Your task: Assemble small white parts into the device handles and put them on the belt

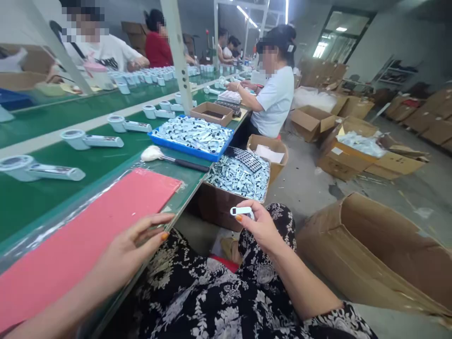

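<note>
My right hand (259, 226) holds a small white plastic part (242, 211) between thumb and fingers, above my knee in floral fabric. My left hand (136, 245) rests open, fingers spread, at the edge of the workbench, beside a pink mat (88, 226). A cardboard box (219, 202) filled with several white-and-black small parts (240, 179) stands on the floor just beyond my right hand.
A blue tray (192, 136) of similar parts and a brush (165, 157) lie on the bench. White handheld devices (35, 169) ride the green conveyor (106, 160). A person in a white shirt (273, 99) sits ahead. Open cardboard boxes (370, 249) crowd the floor at right.
</note>
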The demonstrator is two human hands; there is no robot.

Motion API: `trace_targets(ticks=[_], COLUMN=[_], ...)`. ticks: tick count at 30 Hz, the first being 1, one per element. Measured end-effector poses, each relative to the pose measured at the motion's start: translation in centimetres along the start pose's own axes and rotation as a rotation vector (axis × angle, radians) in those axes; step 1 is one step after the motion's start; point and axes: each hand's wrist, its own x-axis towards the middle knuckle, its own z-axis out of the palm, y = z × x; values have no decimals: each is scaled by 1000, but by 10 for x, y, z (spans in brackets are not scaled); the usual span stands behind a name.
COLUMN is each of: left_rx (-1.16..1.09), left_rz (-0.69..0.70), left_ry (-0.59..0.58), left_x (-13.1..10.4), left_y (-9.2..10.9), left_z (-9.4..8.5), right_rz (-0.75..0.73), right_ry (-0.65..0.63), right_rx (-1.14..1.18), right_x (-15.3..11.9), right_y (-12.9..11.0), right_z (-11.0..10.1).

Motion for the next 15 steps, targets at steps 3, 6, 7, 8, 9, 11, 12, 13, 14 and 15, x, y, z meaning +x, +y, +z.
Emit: trace_targets(ticks=[3,6,7,8,9,11,12,13,14,15], left_rx=[-17,-82,-107,-126,-143,-180,-201,-227,-255,-283], left_rz=[68,128,140,153,160,148,130,106,79,52], left_ry=[-107,-125,-124,-120,-110,-74,-51,-23,15,64], left_x=[-16,-29,-33,-37,-40,-46,-48,-48,-48,-46], left_y=[8,18,20,21,21,17,14,9,5,0], left_z=[13,24,25,26,24,18,13,6,-1,-10], right_rz=[1,29,35,42,50,62,62,55,39,12], right_ry=[-116,-223,-257,-292,-325,-388,-419,-454,-489,-523], right_rx=[-5,11,17,25,34,44,35,11,-29,-84], right_x=[-1,-1,-1,-1,-2,-1,1,4,8,15], right_y=[-5,-4,-3,-2,0,4,6,8,9,9], right_z=[26,49,57,66,74,91,99,107,115,124])
